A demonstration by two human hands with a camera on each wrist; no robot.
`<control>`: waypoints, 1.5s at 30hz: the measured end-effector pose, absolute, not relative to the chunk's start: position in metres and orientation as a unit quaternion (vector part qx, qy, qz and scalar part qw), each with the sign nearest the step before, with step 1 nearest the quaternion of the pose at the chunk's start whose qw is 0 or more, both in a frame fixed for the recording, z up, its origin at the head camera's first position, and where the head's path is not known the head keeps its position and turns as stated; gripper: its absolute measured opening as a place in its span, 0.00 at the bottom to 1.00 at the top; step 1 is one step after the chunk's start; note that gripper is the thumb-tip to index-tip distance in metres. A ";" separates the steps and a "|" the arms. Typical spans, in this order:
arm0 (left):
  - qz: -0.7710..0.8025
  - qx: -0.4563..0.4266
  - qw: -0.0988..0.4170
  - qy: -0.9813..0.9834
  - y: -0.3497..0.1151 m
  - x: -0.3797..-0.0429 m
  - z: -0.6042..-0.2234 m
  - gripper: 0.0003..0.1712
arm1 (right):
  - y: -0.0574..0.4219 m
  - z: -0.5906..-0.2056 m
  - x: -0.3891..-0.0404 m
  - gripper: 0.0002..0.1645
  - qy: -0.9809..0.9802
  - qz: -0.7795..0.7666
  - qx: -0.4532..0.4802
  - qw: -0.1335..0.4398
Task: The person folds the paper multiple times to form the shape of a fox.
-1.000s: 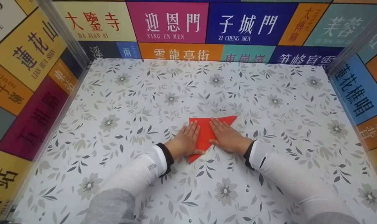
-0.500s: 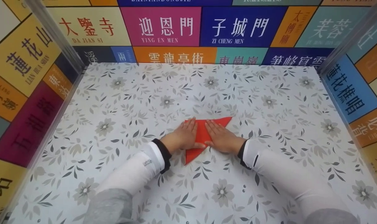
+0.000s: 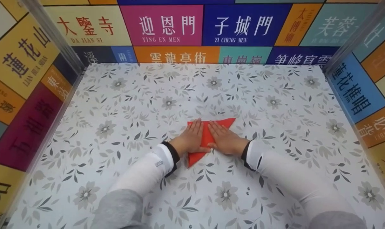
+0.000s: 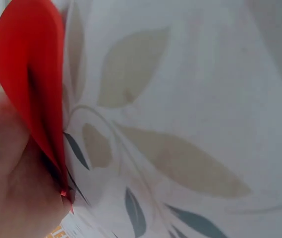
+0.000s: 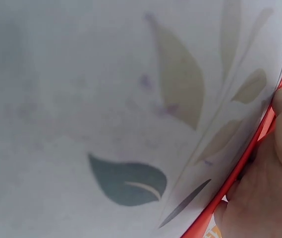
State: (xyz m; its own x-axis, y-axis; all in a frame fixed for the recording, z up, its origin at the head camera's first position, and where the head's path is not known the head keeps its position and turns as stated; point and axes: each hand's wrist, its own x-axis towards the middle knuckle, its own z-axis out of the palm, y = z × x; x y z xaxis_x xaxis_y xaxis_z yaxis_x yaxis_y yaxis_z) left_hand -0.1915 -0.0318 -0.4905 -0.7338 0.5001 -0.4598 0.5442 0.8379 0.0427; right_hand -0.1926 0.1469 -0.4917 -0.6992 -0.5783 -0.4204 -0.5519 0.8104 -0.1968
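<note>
Straight ahead of you, a cream rectangular panel reads "大鑒寺 / DA JIAN SI" in red; next, a magenta rectangular panel, "迎恩門 / YING EN MEN" in white; then a dark-blue rectangular panel, "子城門 / ZI CHENG MEN", also white. Below, a long orange panel: "雲龍亭街". To your left, a yellow rectangular panel: "蓮花山 / LIAN HUA SHAN", black. To your right, a light-blue rectangular panel: "蓮花樵唱", black; under it, an orange rectangular panel: "BIBEI". Print on your white cloth left sleeve: too small to read.
</note>
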 end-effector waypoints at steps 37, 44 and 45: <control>0.035 0.295 0.248 0.922 -0.051 -0.184 -0.484 0.68 | 0.147 -0.493 -0.193 0.49 0.925 -0.025 -0.300 0.232; -0.002 0.286 0.249 0.925 -0.048 -0.178 -0.486 0.70 | 0.147 -0.497 -0.193 0.48 0.928 -0.020 -0.302 0.218; -0.004 0.286 0.248 0.926 -0.048 -0.178 -0.485 0.70 | 0.148 -0.497 -0.192 0.48 0.928 -0.018 -0.303 0.216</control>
